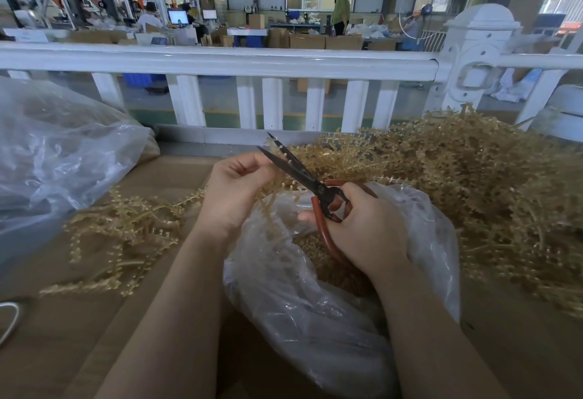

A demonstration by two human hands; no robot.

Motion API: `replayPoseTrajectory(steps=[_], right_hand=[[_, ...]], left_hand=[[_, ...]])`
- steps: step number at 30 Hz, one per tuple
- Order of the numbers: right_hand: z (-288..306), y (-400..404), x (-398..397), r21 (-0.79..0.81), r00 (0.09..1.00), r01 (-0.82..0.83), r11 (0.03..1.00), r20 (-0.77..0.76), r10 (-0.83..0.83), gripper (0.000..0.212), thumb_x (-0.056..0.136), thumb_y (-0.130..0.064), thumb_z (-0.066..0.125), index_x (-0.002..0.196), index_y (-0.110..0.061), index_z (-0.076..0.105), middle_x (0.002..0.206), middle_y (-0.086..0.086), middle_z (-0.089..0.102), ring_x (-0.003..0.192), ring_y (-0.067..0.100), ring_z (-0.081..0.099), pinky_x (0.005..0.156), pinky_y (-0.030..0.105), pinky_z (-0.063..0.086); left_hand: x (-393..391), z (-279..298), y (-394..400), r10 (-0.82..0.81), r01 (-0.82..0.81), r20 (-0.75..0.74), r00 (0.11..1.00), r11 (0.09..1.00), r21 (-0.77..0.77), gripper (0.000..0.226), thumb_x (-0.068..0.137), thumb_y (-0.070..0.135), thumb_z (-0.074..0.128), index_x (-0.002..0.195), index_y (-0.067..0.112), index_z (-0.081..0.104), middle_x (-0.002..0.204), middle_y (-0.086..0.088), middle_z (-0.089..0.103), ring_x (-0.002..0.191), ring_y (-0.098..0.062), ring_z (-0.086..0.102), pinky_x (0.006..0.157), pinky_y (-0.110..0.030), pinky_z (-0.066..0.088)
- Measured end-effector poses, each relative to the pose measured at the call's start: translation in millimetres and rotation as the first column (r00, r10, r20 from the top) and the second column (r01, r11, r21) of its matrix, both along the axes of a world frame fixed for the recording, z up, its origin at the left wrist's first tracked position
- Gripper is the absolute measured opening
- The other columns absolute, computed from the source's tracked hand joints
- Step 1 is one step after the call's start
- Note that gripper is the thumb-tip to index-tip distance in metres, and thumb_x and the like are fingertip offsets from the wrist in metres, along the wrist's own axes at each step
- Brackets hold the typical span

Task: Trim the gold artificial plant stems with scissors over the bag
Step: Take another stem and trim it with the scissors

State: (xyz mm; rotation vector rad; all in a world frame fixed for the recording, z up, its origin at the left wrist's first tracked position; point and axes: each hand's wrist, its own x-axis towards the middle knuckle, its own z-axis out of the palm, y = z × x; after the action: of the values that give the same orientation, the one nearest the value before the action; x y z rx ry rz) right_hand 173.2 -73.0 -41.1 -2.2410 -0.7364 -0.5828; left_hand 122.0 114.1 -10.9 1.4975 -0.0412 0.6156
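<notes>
A factory hall fills the upper frame behind a white railing [220, 63]. Below, a brown cardboard surface [63, 335] carries a gold stem heap [473, 184] at right and a clear bag [315, 304] at centre. Above the bag, the left hand [235, 190] pinches a stem [268, 206]; the right hand [362, 228] grips open red-handled scissors [303, 178].

Brown cardboard-covered table [176, 178], gold stems [473, 184] heaped (right), clear bags [315, 320] resting on it

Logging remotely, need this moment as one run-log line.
left hand: pinches gold stem | right hand: grips scissors, blades open at stem | clear bag: below hands | stage: cutting
</notes>
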Motion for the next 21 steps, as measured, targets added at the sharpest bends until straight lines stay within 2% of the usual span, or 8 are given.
replayPoseTrajectory(steps=[2, 7, 12, 16, 21], right_hand=[[1.8, 0.1, -1.4, 0.016, 1.000, 0.002, 1.000, 0.022, -0.002, 0.047, 0.070, -0.085, 0.053, 0.082, -0.040, 0.047, 0.063, -0.025, 0.044, 0.060, -0.011, 0.042, 0.052, 0.014, 0.028], [1.3, -1.9, 0.3, 0.025, 1.000, -0.010, 1.000, 0.030, 0.009, 0.050, 0.071, -0.085, 0.052, 0.090, -0.038, 0.055, 0.072, -0.026, 0.050, 0.071, -0.004, 0.048, 0.057, 0.015, 0.037], [0.9, -1.9, -0.6, 0.044, 0.999, -0.010, 0.999, 0.043, 0.008, 0.046, 0.072, -0.080, 0.059, 0.082, -0.036, 0.050, 0.062, -0.023, 0.046, 0.057, -0.010, 0.042, 0.052, 0.011, 0.029], [0.8, -0.9, -1.5, 0.052, 0.999, 0.006, 0.999, 0.042, -0.008, 0.050, 0.070, -0.080, 0.060, 0.069, -0.033, 0.045, 0.056, -0.018, 0.043, 0.049, -0.005, 0.042, 0.045, 0.012, 0.026], [-0.9, -1.0, -0.3, 0.044, 0.999, 0.002, 0.999, 0.042, -0.004, 0.049, 0.071, -0.080, 0.061, 0.070, -0.034, 0.044, 0.057, -0.019, 0.043, 0.049, -0.005, 0.042, 0.047, 0.012, 0.025]], left_hand=[[-0.4, 0.6, -2.6, -0.012, 0.012, -0.011, 1.000, 1.000, 0.019, 0.018, 0.085, 0.002, 0.069, 0.087, 0.016, 0.080, 0.091, -0.010, 0.077, 0.086, -0.018, 0.068, 0.082, -0.024, 0.054], [0.0, 1.4, -8.6, -0.075, 0.074, 0.004, 0.997, 0.997, 0.020, 0.012, 0.084, 0.000, 0.070, 0.092, 0.005, 0.077, 0.094, -0.009, 0.077, 0.090, -0.017, 0.072, 0.080, -0.020, 0.053], [1.6, 0.4, -7.0, -0.103, 0.103, 0.010, 0.995, 0.994, 0.034, 0.014, 0.083, 0.008, 0.071, 0.094, 0.003, 0.076, 0.096, -0.011, 0.077, 0.092, -0.019, 0.071, 0.081, -0.021, 0.052], [1.3, 0.0, -6.6, -0.119, 0.119, 0.010, 0.993, 0.993, 0.018, 0.017, 0.081, 0.013, 0.072, 0.094, 0.003, 0.075, 0.094, -0.008, 0.077, 0.088, -0.015, 0.071, 0.078, -0.018, 0.052], [1.5, -0.4, -5.9, -0.132, 0.132, -0.008, 0.991, 0.991, 0.016, 0.016, 0.081, 0.011, 0.072, 0.094, 0.003, 0.074, 0.092, -0.008, 0.076, 0.086, -0.015, 0.069, 0.078, -0.018, 0.052]])
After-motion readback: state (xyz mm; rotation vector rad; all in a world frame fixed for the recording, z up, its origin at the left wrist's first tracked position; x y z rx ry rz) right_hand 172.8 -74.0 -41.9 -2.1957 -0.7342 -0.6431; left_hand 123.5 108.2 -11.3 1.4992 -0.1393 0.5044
